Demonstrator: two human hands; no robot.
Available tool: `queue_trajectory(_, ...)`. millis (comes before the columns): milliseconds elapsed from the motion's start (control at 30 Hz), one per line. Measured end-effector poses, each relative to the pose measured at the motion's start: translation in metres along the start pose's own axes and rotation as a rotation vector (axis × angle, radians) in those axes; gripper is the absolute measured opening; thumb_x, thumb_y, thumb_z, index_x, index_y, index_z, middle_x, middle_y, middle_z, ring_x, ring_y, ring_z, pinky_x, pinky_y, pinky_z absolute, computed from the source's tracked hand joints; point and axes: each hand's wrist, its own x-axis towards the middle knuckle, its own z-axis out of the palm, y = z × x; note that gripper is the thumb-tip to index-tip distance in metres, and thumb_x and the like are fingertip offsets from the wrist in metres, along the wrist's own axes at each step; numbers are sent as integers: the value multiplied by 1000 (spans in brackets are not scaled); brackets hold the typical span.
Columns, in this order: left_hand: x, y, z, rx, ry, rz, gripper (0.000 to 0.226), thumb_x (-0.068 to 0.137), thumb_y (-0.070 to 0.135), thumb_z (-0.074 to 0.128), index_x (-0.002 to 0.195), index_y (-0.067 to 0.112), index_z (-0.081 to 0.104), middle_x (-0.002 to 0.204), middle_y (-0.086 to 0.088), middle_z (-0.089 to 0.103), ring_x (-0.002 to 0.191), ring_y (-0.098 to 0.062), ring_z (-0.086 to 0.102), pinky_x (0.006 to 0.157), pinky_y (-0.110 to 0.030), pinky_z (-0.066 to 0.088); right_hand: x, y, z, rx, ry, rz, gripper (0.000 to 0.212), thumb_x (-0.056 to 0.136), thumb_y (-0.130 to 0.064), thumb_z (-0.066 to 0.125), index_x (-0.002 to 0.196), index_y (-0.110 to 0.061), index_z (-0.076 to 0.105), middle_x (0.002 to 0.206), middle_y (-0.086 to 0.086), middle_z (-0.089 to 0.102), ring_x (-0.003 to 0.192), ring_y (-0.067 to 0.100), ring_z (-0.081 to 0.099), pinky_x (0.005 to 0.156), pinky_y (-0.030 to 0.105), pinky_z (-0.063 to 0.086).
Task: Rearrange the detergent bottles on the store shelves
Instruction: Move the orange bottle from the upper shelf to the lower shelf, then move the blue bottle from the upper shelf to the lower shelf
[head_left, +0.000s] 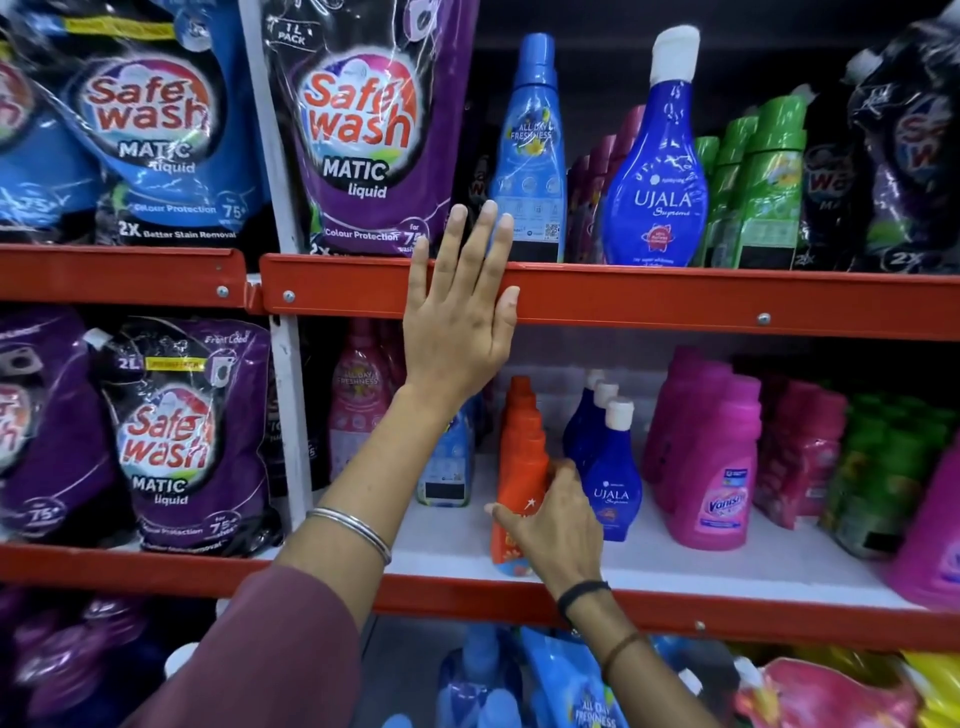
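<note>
My right hand (553, 514) is wrapped around the lower part of an orange-red bottle (521, 457) at the front of a row on the middle shelf (675, 566). My left hand (460, 306) lies flat, fingers spread, against the red front rail of the upper shelf (675, 304), holding nothing. Its fingertips reach up in front of a tall light-blue bottle (532, 150). Small dark-blue Ujala bottles (613, 483) stand just right of the orange-red bottle. A large dark-blue Ujala bottle (657, 182) stands on the upper shelf.
Purple and blue Safe Wash pouches (363, 130) fill the left bays, split by a white upright (288, 405). Pink Vanish bottles (719, 467) and green bottles (883, 467) stand to the right on the middle shelf. Green bottles (763, 182) stand above. Blue bottles (571, 686) lie on the bottom shelf.
</note>
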Motion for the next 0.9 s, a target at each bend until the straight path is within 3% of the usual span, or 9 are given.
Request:
queue_trajectory(300,0,2,-3,-15,-36,-13,53,102,34,25,151,15,24,158,-5,30,148,-24,19,120,-45,5,-8,5,-9,-15,-22,-69,79,58,-65,72,110,-16,39,110,6,59,99,27,59,74,37,51)
queue_trajectory(400,1,4,-6,-21,-58,-19,52,102,33,27,151,14,25,158,-5,30,148,-24,20,120,-46,6,-4,4,-34,58,81,-105,82,58,-72,65,111,-13,43,106,4,58,95,23,58,72,34,49)
queue_trajectory(533,3,10,-10,-40,-73,-56,54,101,34,29,152,15,24,160,-3,26,149,-23,15,120,-46,2,20,-12,-90,227,334,-222,52,70,-59,68,98,-21,46,91,-3,55,80,17,56,66,35,52)
queue_trajectory(700,16,37,-17,-135,-72,-86,57,99,35,32,152,15,24,160,-4,24,149,-22,14,120,-45,2,67,-57,-169,409,614,-393,26,80,-31,67,92,-14,51,86,3,56,76,19,57,67,37,53)
queue_trajectory(800,28,57,-16,-169,-74,-98,59,98,37,31,152,14,24,160,-4,23,149,-20,13,120,-45,7,97,-83,-199,323,676,-445,29,78,-28,65,94,-8,52,91,3,52,82,20,53,77,37,49)
queue_trajectory(900,30,71,-10,-141,-86,-129,59,99,38,30,152,13,23,160,-4,22,149,-21,15,120,-47,10,127,-104,-212,129,539,-421,51,74,-38,68,106,-4,49,105,13,51,100,30,49,90,38,40)
